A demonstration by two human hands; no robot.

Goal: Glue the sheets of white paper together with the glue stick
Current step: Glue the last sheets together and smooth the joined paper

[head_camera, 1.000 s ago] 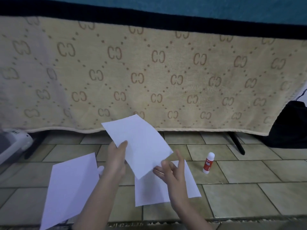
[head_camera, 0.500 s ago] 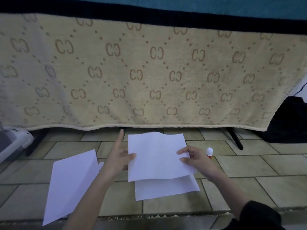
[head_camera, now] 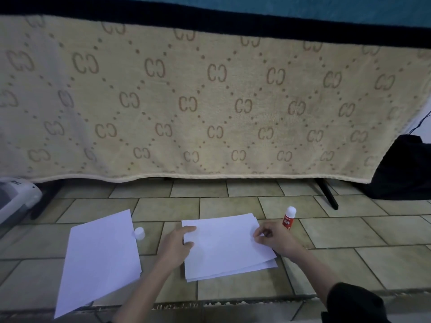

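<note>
And the top sheet [head_camera: 224, 243] is coming down now, no longer held up in the air, settling onto the sheet beneath [head_camera: 256, 268] with edges slightly fanned at five o'clock. That looks like the bonding step. The left hand [head_camera: 173, 249] is pressing flat on the nine o'clock edge; the right hand [head_camera: 275, 237] is pinching the three o'clock edge. The glue stick [head_camera: 288, 217], a red-labelled cylinder, is standing upright at two o'clock on glossy tiles [head_camera: 338, 231], its round white cap [head_camera: 139, 233] lying off at nine, beside a spare sheet [head_camera: 100, 259].
</note>
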